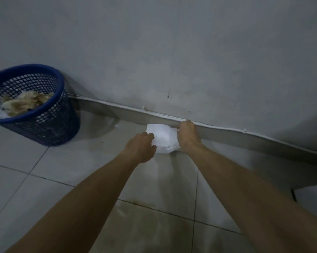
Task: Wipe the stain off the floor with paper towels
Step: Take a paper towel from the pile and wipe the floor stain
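Note:
A white paper towel (163, 138) is held up between both hands above the tiled floor, close to the skirting. My left hand (140, 147) pinches its left edge with curled fingers. My right hand (187, 135) grips its right edge, and the fingers there are hidden behind the hand. A faint brownish, streaky stain (145, 212) spreads over the pale floor tiles below my arms, toward the bottom of the view.
A blue mesh wastebasket (32, 105) stands at the left against the wall, holding crumpled brown-stained and white paper. A grey skirting (245, 141) with a white cable along its top runs along the wall. A light-coloured object's corner (312, 196) shows at the right edge.

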`<action>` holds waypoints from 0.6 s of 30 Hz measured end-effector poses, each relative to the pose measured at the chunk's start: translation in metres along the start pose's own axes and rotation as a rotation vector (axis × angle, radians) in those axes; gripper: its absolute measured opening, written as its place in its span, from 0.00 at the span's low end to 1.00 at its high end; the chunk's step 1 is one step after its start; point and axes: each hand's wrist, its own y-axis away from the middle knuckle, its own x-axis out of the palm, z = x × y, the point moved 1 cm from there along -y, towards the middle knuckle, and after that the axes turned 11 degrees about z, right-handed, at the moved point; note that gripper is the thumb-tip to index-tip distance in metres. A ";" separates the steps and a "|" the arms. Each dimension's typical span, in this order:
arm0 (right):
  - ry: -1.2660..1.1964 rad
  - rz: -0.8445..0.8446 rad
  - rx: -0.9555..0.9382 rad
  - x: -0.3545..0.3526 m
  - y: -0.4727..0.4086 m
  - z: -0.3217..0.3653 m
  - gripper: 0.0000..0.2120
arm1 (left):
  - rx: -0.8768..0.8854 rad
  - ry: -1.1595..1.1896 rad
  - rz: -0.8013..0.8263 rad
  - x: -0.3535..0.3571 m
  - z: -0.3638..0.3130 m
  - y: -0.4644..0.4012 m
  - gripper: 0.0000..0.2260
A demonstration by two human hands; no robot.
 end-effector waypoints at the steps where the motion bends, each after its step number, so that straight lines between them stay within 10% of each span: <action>1: -0.024 -0.014 0.005 -0.002 0.001 0.001 0.13 | 0.003 -0.004 0.002 0.001 0.001 -0.001 0.21; 14: -0.263 -0.461 -0.137 -0.039 0.004 0.004 0.05 | 0.077 -0.072 -0.019 0.008 -0.013 -0.012 0.20; 18: -0.111 -0.298 -0.154 -0.041 0.002 0.008 0.06 | 0.122 -0.071 -0.010 0.009 -0.017 -0.016 0.21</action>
